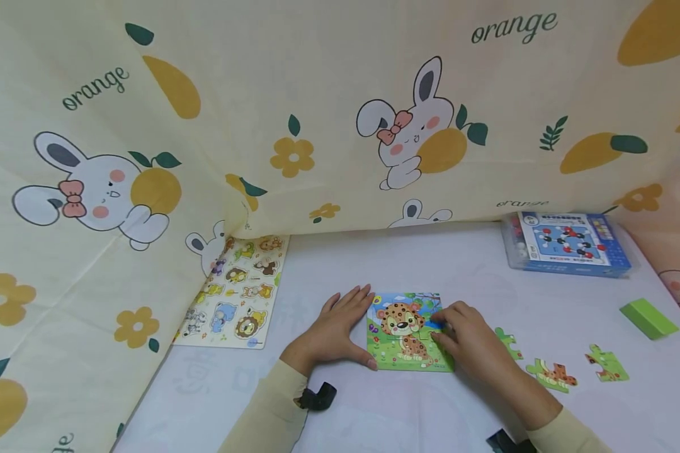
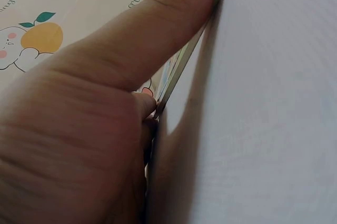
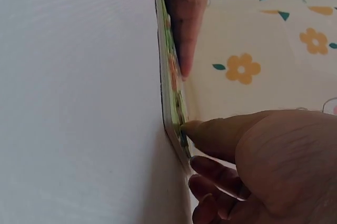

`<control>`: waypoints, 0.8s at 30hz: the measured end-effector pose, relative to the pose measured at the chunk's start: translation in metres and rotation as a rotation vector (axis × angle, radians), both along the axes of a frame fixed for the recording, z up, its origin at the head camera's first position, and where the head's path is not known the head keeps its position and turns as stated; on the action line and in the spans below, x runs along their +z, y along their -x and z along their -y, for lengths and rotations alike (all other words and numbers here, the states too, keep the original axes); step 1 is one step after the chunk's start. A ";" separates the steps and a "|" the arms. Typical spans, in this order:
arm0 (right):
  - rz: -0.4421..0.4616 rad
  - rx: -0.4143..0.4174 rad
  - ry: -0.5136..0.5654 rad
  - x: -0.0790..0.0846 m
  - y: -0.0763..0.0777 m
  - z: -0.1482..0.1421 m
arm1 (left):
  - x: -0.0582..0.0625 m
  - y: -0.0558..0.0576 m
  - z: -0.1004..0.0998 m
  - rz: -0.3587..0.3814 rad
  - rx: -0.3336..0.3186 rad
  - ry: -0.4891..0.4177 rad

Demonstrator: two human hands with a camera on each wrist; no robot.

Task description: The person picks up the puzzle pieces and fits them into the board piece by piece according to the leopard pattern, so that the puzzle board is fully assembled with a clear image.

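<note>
A square jigsaw puzzle (image 1: 399, 362) with a spotted leopard cub on green grass and blue sky lies on the white table. My left hand (image 1: 337, 333) rests along its left side, fingers stretched forward and thumb at the lower left corner; the left wrist view has that thumb (image 2: 158, 13) lying against the board's edge. Over the puzzle's right part, my right hand (image 1: 467, 333) pinches a puzzle piece (image 3: 183, 139) between thumb and fingers, close on the board surface. The hand mostly hides this piece. Right of that hand lie loose puzzle pieces (image 1: 554, 375), green and leopard-spotted.
Another loose green piece (image 1: 609, 363) lies farther right, near a green block (image 1: 649, 318). A clear-lidded blue box (image 1: 569, 245) with a molecule picture stands at the back right. An animal picture board (image 1: 238, 314) lies back left, partly under the hanging printed cloth (image 1: 328, 82).
</note>
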State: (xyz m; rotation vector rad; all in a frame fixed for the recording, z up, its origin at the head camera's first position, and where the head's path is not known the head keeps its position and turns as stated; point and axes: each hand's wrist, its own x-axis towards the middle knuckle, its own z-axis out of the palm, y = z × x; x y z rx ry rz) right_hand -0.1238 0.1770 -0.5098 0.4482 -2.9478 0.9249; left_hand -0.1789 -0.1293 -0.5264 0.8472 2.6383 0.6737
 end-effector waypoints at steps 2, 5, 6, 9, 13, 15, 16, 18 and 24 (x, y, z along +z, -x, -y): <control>-0.015 0.012 0.012 0.000 0.000 -0.001 | -0.001 0.000 0.000 -0.002 0.000 0.001; -0.073 0.065 0.007 -0.001 -0.001 -0.002 | -0.001 0.000 0.000 -0.008 0.001 0.002; -0.098 0.095 -0.002 -0.001 -0.002 -0.002 | -0.002 0.000 0.000 -0.009 0.002 0.003; -0.177 0.213 -0.038 -0.002 -0.004 -0.001 | -0.002 0.000 0.000 -0.010 0.001 0.002; -0.220 0.327 -0.109 0.000 -0.009 0.002 | -0.003 0.000 0.001 -0.016 -0.004 0.002; -0.197 0.333 -0.146 0.002 -0.012 0.004 | -0.003 0.000 0.001 -0.020 -0.006 0.001; -0.185 0.333 -0.162 0.003 -0.013 0.005 | -0.003 0.000 0.001 -0.023 -0.006 0.001; -0.147 0.326 -0.188 0.005 -0.014 0.006 | -0.003 0.000 0.001 -0.025 -0.005 0.001; -0.087 0.319 -0.212 0.006 -0.015 0.008 | -0.005 0.000 0.001 -0.026 -0.002 0.008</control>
